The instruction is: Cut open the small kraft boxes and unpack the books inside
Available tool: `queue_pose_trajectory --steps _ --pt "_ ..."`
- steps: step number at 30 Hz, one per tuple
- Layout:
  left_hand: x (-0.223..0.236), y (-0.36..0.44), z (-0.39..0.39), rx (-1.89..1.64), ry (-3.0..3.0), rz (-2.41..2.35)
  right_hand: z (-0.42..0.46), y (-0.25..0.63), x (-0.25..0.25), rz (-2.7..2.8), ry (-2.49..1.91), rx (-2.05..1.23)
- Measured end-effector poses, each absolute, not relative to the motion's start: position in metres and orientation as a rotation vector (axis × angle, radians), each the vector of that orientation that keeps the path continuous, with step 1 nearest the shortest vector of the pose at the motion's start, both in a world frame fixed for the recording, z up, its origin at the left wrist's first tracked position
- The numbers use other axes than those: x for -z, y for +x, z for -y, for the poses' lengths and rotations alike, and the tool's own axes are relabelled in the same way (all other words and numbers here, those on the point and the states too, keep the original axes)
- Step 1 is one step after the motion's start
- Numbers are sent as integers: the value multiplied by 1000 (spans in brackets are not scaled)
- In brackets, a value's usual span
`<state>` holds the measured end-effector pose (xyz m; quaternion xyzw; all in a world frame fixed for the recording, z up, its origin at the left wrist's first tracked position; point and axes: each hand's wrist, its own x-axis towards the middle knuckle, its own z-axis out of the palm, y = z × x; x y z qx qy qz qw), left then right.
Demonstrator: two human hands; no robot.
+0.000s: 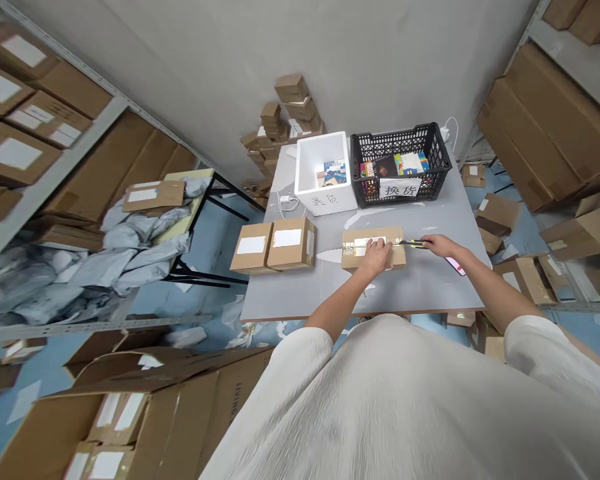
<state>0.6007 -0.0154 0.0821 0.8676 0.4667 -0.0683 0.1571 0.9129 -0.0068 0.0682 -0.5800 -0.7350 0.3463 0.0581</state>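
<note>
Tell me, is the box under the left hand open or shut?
Shut: the box has a flat top, no raised flap, and tape along it.

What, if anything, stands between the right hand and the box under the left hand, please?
Nothing visible blocks the right hand; only the cutter it holds reaches across to the box, where the left hand rests on top.

On the far side, a paper sign (pixel 400 188) on the crate (pixel 369 191) reads 换货. The white box (pixel 320 204) to its left bears handwriting ending in 货 (its first character is unclear). Near left, a carton (pixel 205 413) shows LIVING. The label (pixel 360 251) on the middle box (pixel 370 233) is too small to read.
</note>
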Motion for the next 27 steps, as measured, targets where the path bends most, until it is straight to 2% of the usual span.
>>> queue_pose_trajectory --steps 4,12,18,23,27 --pt "-81 601 14 170 2481 -1337 5 903 -69 2224 -1776 -988" --pt "-85 598 17 115 2473 -1314 38 931 -72 2048 -1734 -1392" --pt "-89 594 13 11 2406 -1372 63 937 -82 1758 -1840 -1433" --pt "-88 598 -3 -112 2376 -1514 71 917 -99 1754 -1841 -1258" --pt "-84 600 -10 -102 2369 -1505 72 902 -106 2055 -1857 -913"
